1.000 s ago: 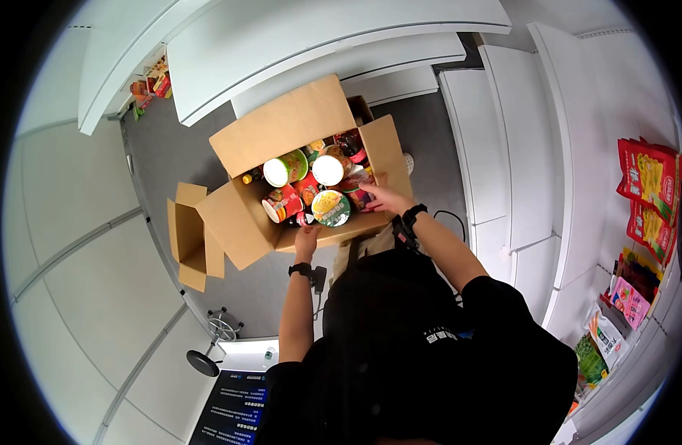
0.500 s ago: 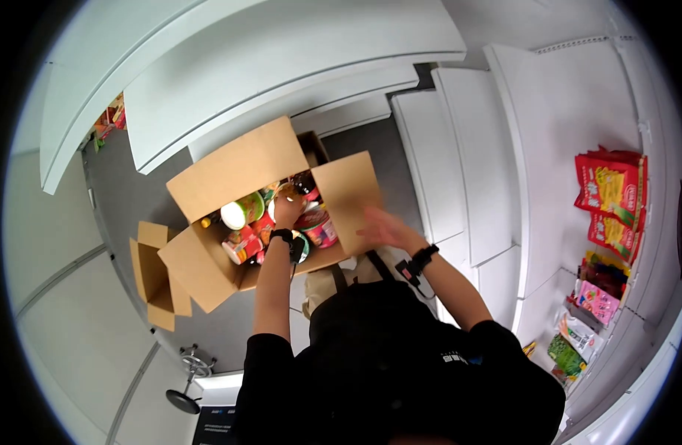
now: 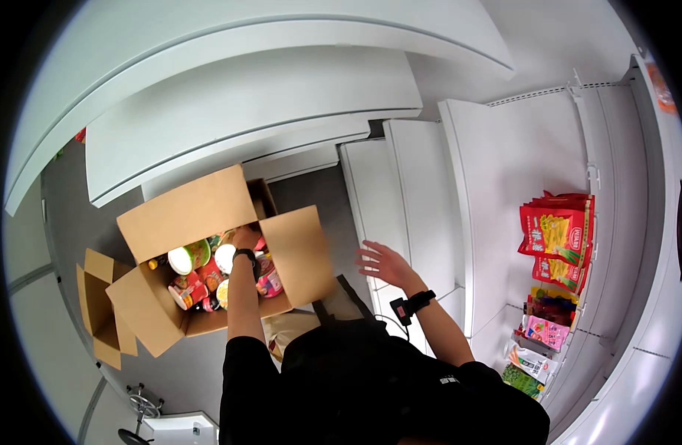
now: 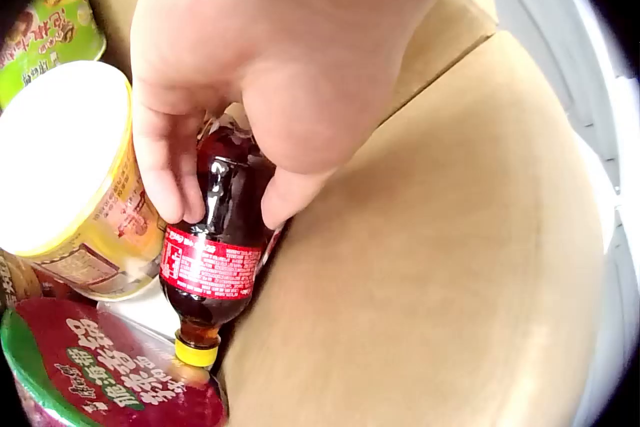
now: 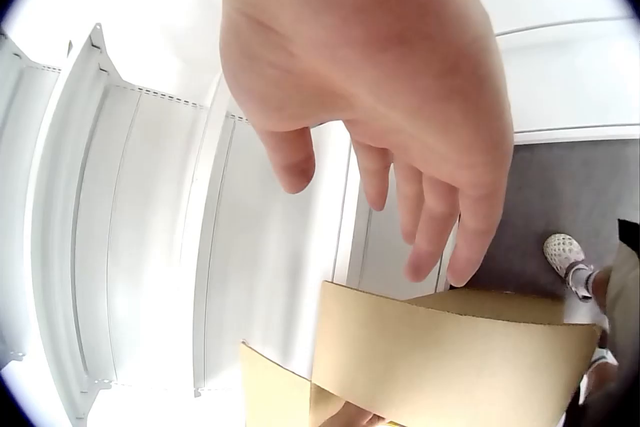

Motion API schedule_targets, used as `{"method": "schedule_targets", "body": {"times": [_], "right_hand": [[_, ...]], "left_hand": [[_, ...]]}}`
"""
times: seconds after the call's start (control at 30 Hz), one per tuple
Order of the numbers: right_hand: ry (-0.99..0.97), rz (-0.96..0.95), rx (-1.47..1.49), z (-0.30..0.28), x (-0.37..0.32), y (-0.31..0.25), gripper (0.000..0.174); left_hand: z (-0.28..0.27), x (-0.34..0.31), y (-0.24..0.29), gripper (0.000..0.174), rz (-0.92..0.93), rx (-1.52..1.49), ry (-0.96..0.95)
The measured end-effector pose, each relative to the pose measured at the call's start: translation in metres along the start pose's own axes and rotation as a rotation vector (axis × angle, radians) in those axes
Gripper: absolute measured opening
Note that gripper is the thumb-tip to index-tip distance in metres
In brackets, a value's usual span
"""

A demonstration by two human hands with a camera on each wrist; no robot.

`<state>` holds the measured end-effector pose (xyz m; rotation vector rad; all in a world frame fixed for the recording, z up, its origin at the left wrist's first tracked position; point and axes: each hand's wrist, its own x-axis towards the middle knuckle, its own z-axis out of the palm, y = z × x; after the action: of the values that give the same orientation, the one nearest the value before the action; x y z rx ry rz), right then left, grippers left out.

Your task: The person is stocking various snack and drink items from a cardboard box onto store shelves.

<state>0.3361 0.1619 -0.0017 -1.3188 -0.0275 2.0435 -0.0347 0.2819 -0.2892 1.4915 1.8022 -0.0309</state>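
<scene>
My left hand (image 3: pixel 245 238) reaches into a large cardboard box (image 3: pixel 187 215). In the left wrist view its thumb and fingers grip a cola bottle (image 4: pixel 212 265) with a red label and yellow cap, cap toward the bottom of the view, along the box wall. Beside it are a yellow instant noodle cup (image 4: pixel 125 217) with a white lid and a purple-lidded, green-rimmed tub (image 4: pixel 110 372). A green cup (image 3: pixel 200 254) and a red cup (image 3: pixel 187 291) lie farther left. My right hand (image 3: pixel 386 265) hovers right of the box flap, fingers spread, holding nothing.
A smaller open cardboard box (image 3: pixel 97 308) stands on the floor at left. White shelves (image 3: pixel 282 81) run along the back and right. Red snack bags (image 3: pixel 556 230) and a pink packet (image 3: pixel 546 331) sit on the right shelf. A stool (image 3: pixel 143 404) is at lower left.
The left hand has left the box's near edge, reached to the back right corner inside and gripped the cola bottle. The right hand has let go of the box's right side and moved right. The view has shifted right.
</scene>
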Motion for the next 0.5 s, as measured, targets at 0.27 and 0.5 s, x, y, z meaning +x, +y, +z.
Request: {"method": "schedule_targets", "body": {"times": [0.27,0.5], "right_hand": [[0.028,0.044,-0.082,0.014,0.002,0.004,0.061],[0.053,0.033,-0.078,0.031,0.006,0.017,0.058]], "left_hand": [[0.018,-0.011,0.0,0.073,0.078,0.273,0.092],[-0.037,-0.064,0.04,0.098,-0.024,0.133,-0.091]]}}
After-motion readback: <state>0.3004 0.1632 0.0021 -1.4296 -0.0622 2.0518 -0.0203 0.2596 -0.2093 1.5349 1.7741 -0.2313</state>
